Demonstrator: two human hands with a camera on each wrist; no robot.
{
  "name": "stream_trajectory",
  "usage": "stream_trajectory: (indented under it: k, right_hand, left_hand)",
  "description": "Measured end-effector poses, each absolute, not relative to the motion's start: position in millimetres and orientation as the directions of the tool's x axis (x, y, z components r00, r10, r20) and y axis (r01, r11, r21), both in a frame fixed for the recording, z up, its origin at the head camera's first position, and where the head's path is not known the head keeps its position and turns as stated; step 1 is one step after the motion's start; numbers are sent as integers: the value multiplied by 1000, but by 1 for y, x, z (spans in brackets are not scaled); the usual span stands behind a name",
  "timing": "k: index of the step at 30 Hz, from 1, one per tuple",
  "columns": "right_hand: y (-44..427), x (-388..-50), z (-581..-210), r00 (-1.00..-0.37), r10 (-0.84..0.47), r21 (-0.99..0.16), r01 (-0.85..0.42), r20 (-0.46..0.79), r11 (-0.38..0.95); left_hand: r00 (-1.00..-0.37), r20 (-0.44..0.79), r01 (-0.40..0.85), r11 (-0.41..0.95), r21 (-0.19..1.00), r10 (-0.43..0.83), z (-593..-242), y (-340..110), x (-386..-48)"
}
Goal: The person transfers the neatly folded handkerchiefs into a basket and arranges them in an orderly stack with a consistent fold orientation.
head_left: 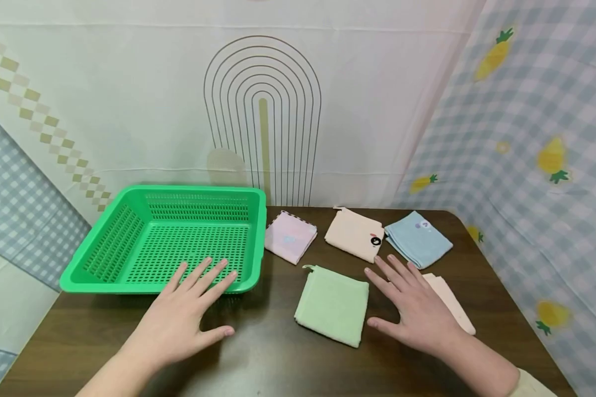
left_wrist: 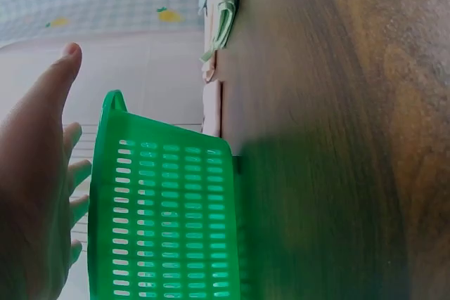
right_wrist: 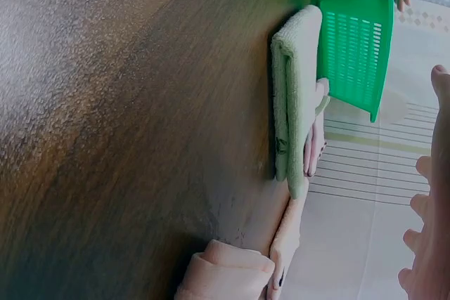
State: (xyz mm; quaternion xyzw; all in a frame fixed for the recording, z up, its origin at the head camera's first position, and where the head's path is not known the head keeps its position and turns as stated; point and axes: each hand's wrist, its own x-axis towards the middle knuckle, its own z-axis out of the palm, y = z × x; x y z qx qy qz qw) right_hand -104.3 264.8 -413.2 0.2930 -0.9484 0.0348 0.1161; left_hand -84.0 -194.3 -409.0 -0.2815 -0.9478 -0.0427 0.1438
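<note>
My left hand (head_left: 184, 314) hovers with fingers spread over the near right corner of a green plastic basket (head_left: 164, 289), which has nothing in it. My right hand (head_left: 417, 309), also spread, hangs above the table between a folded green towel (head_left: 334, 306) and a folded pale peach towel (head_left: 452, 303), partly hiding the latter. Farther back lie a pink-lilac towel (head_left: 291, 237) beside the basket, a cream towel (head_left: 355, 234) with a black round motif, and a blue towel (head_left: 418, 240). In the right wrist view the green towel (right_wrist: 299, 96) shows its stacked folds. Neither hand holds anything.
All stands on a dark brown wooden table (head_left: 258, 364). A white cloth backdrop (head_left: 377, 99) with an arch pattern rises behind the table's far edge. Checked cloth (head_left: 516, 182) with pineapple prints hangs along the right side, and more checked cloth (head_left: 25, 182) on the left.
</note>
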Motion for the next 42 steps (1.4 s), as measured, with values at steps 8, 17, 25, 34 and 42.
stream_trajectory:
  k: [8,17,25,34,42]
  right_hand:
    - [264,-104,-414,-797,-553,3,-569,245,822]
    - [262,-102,-417,-800,-548,-8,-567,242,824]
    - [260,-100,-419,-819,-534,-25,-550,210,835]
    - [258,-98,-422,-834,-519,-46,-535,187,843]
    - [258,-97,-424,-838,-513,-49,-529,186,847]
  left_hand:
    - [-804,312,532,847,-6,507,-409,-197,-85]
    - [-817,305,515,857,9,488,-406,-200,-84]
    - [-820,321,505,863,16,474,-405,-204,-83]
    - [-831,319,487,873,22,456,-404,-207,-82]
    - [-837,329,472,881,32,437,-403,-210,-81]
